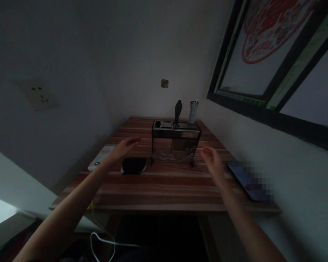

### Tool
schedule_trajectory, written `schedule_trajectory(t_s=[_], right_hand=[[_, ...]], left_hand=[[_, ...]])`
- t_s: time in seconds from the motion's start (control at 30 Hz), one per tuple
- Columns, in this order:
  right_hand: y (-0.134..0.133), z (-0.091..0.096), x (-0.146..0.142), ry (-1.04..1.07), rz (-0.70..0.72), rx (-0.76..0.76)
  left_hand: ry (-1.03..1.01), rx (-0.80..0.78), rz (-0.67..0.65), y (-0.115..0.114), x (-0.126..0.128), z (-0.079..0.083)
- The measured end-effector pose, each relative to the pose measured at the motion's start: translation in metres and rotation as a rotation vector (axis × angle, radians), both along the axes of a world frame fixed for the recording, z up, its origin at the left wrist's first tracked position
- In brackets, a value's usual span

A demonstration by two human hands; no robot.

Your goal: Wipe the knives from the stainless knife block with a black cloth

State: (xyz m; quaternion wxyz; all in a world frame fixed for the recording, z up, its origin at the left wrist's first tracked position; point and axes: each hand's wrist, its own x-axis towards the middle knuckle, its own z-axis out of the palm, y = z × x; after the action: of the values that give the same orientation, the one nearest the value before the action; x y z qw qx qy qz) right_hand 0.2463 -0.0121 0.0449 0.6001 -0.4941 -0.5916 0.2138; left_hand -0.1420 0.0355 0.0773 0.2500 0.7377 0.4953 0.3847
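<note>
A clear box-shaped holder with a metal top (175, 142) stands in the middle of a striped wooden table (164, 185), with a black handle (177, 112) sticking up from a slot. My left hand (124, 147) reaches toward its left side, fingers stretched out, holding nothing. My right hand (211, 160) hovers near its right front corner, fingers loosely apart, also empty. Neither hand touches the holder. A black round object (133, 165) lies just under my left hand.
A white flat device (101, 158) lies at the table's left edge, and a dark tablet (248, 180) at the right edge. A silver packet (192, 111) stands behind the holder. White walls close in left and right; a framed picture (276, 54) hangs right. A white cable (102, 240) dangles below.
</note>
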Motion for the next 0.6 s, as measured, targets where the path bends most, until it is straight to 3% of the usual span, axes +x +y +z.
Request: schedule_trajectory(t_s=[0.17, 0.3, 0.43, 0.6], right_hand=[[-0.044, 0.008, -0.062, -0.398, 0.352, 0.039], [-0.045, 0.012, -0.128, -0.63, 0.527, 0.064], [-0.026, 0.002, -0.184, -0.935, 0.439, -0.004], [-0.011, -0.007, -0.227, -1.013, 0.355, -0.031]], left_hand=[[0.244, 0.025, 0.162, -0.016, -0.025, -0.021], [0.383, 0.082, 0.238, -0.023, -0.027, -0.033], [0.509, 0.073, 0.193, -0.029, -0.023, -0.047], [0.607, 0.047, 0.178, -0.039, -0.026, -0.056]])
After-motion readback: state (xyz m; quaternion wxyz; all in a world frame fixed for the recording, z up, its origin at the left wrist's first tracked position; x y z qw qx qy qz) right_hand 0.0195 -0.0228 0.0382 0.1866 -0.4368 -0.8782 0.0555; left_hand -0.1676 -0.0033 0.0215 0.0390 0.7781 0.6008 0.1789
